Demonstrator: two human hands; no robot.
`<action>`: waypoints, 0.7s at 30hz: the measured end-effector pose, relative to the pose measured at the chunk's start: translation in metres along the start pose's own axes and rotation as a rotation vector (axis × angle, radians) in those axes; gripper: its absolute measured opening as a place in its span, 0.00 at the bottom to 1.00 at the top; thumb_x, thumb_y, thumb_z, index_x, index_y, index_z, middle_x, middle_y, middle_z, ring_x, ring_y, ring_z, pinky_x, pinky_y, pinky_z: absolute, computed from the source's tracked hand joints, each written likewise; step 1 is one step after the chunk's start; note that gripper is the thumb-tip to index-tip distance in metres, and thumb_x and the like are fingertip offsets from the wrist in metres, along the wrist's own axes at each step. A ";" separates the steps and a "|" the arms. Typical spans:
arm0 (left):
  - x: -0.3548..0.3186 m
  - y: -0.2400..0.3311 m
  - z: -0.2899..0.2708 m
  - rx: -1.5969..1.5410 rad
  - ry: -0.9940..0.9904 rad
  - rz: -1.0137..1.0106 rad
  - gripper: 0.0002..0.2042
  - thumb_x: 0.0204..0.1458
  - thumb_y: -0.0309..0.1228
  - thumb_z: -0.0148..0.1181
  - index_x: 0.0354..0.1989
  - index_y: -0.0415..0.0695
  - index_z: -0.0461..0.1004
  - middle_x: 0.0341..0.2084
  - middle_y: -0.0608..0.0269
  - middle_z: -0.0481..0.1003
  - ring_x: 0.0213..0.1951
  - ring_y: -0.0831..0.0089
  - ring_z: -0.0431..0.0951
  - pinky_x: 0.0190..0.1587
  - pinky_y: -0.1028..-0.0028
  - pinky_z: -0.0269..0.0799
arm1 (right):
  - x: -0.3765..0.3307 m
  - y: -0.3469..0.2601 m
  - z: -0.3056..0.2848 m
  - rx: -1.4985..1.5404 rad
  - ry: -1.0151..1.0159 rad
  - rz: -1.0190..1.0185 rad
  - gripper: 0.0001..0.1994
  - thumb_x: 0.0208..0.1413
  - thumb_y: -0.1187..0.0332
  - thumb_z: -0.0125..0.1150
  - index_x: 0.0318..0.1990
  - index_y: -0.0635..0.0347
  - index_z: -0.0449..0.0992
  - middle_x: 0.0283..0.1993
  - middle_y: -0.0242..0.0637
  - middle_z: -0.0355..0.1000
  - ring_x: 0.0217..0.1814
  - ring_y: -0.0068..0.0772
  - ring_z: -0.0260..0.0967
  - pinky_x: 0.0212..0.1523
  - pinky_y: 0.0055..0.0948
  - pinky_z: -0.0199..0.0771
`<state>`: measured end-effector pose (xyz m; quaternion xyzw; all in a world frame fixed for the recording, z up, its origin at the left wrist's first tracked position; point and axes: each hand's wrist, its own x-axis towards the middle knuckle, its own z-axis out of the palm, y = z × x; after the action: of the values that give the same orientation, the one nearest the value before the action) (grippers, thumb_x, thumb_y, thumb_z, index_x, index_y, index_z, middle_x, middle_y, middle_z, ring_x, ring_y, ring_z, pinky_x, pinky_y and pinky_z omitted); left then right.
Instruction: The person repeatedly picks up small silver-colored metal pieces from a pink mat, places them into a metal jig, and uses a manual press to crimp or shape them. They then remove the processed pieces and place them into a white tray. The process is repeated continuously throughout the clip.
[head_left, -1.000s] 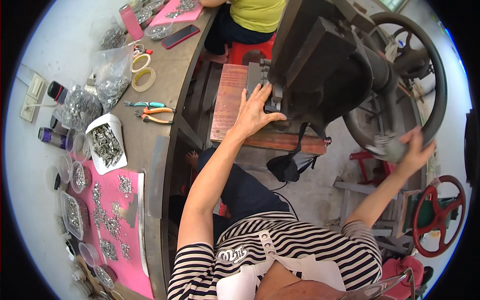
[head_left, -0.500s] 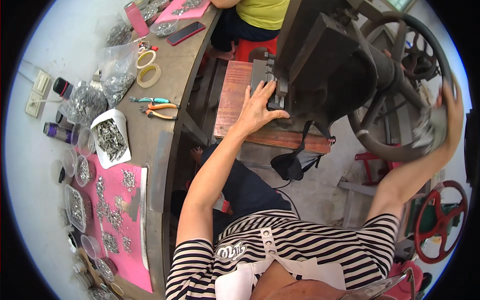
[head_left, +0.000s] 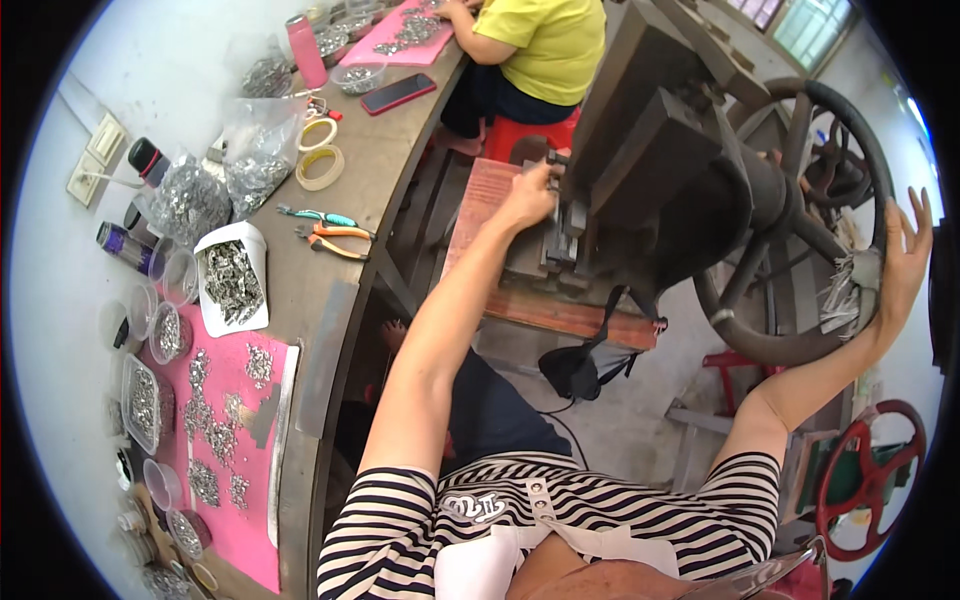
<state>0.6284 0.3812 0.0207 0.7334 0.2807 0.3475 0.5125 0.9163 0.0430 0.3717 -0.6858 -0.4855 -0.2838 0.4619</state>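
My left hand (head_left: 534,196) reaches to the far end of the dark metal fixture (head_left: 566,235) under the press (head_left: 665,170). Its fingers are bent and closed at a small metal piece there; what they grip is mostly hidden. At the right, my right hand (head_left: 906,240) rests along the outer rim of the large dark handwheel (head_left: 785,345), its fingers stretched out and apart. Pale cloth strips (head_left: 845,295) are tied on the rim beside the wrist. The fixture sits on a worn reddish-brown board (head_left: 470,215).
Left stands a bench (head_left: 385,155) with pliers (head_left: 335,240), tape rolls (head_left: 320,168), a phone (head_left: 398,94) and a white tub (head_left: 262,295) of metal parts. A pink mat (head_left: 265,500) holds more parts. A person in yellow (head_left: 555,50) sits beyond. A red handwheel (head_left: 830,480) stands lower right.
My left hand has gone from spread over the fixture to closed at its far end. The cloth on the handwheel, blurred before, is now sharper, and my right fingers have opened out. The view has shifted.
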 end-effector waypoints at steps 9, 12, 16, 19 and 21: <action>-0.089 0.066 -0.015 0.580 -0.105 0.371 0.22 0.47 0.42 0.73 0.50 0.47 0.81 0.46 0.58 0.73 0.56 0.59 0.70 0.64 0.52 0.54 | 0.003 -0.011 -0.012 -0.080 -0.036 -0.076 0.19 0.68 0.70 0.59 0.64 0.66 0.72 0.63 0.46 0.74 0.61 0.38 0.73 0.62 0.33 0.71; -0.124 0.052 -0.013 0.673 0.151 0.434 0.14 0.49 0.37 0.70 0.44 0.49 0.80 0.38 0.63 0.73 0.48 0.60 0.73 0.59 0.54 0.58 | -0.076 -0.081 0.050 0.078 -0.038 -0.417 0.18 0.63 0.73 0.61 0.60 0.63 0.76 0.59 0.46 0.75 0.61 0.38 0.73 0.61 0.32 0.71; -0.189 0.066 -0.021 0.623 0.371 0.449 0.15 0.51 0.36 0.68 0.46 0.47 0.78 0.38 0.64 0.72 0.46 0.61 0.72 0.55 0.60 0.61 | -0.191 -0.143 0.131 0.500 -0.731 -0.350 0.23 0.52 0.76 0.69 0.58 0.65 0.74 0.58 0.47 0.74 0.54 0.42 0.74 0.56 0.35 0.73; -0.267 0.087 -0.059 0.721 0.557 0.308 0.15 0.52 0.36 0.68 0.47 0.46 0.79 0.40 0.64 0.75 0.47 0.62 0.74 0.55 0.61 0.61 | -0.247 -0.175 0.216 0.502 -0.934 -0.281 0.26 0.50 0.74 0.71 0.58 0.64 0.73 0.53 0.45 0.73 0.48 0.45 0.72 0.51 0.39 0.70; -0.323 0.099 -0.081 0.822 0.682 0.189 0.15 0.52 0.37 0.68 0.46 0.47 0.79 0.41 0.65 0.77 0.48 0.63 0.75 0.55 0.61 0.61 | -0.283 -0.206 0.251 0.708 -1.074 -0.416 0.26 0.51 0.75 0.69 0.59 0.64 0.72 0.52 0.47 0.74 0.48 0.48 0.71 0.50 0.42 0.69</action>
<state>0.3754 0.1466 0.0610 0.7411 0.4766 0.4719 0.0295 0.6060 0.1781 0.1044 -0.4314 -0.8333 0.1895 0.2891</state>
